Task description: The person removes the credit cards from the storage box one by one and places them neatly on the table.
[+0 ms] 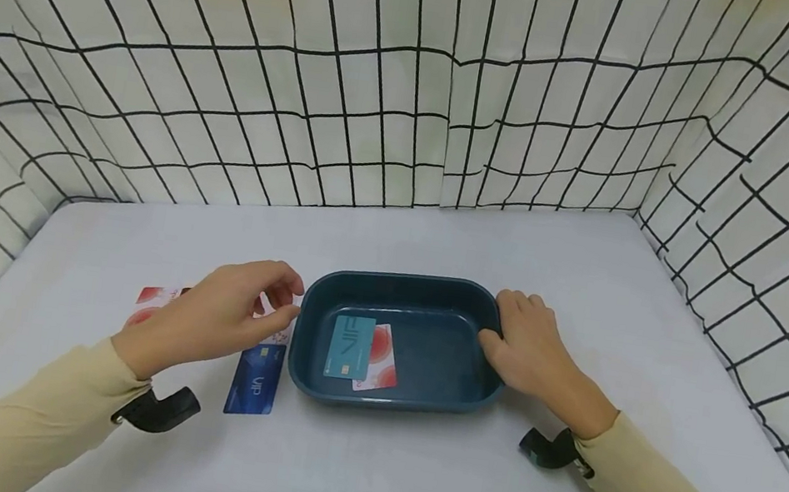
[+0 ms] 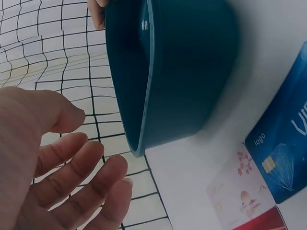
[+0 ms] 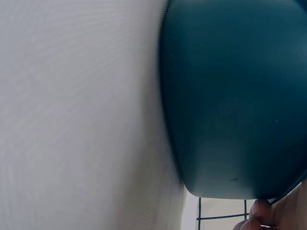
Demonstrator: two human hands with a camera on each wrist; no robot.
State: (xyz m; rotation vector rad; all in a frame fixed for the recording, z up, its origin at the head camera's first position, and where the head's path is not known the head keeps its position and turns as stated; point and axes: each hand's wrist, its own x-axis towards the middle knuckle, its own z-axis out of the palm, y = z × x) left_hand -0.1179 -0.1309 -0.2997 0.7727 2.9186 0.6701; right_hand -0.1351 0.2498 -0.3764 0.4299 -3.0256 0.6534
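Note:
A dark teal plastic tray (image 1: 418,402) with raised walls stands on the white table. Inside it, a light teal VIP card (image 1: 343,354) overlaps a white-and-red card (image 1: 381,362). My right hand (image 1: 530,345) grips the tray's right end, thumb over the rim and fingers outside. At the left end, my left hand (image 1: 234,312) hovers just off the rim, fingers loosely bent and nothing between them. Below and beside that hand lie a blue VIP card (image 1: 256,382), a pale card with a floral print (image 2: 242,184) and a red-edged card (image 2: 266,221), partly hidden by the hand.
Another white-and-red card (image 1: 156,297) lies farther left, partly behind the left forearm. White walls with a black grid (image 1: 383,110) enclose the table's back and sides. Black wrist-camera mounts (image 1: 159,411) project from both sleeves close over the white tabletop (image 1: 369,478).

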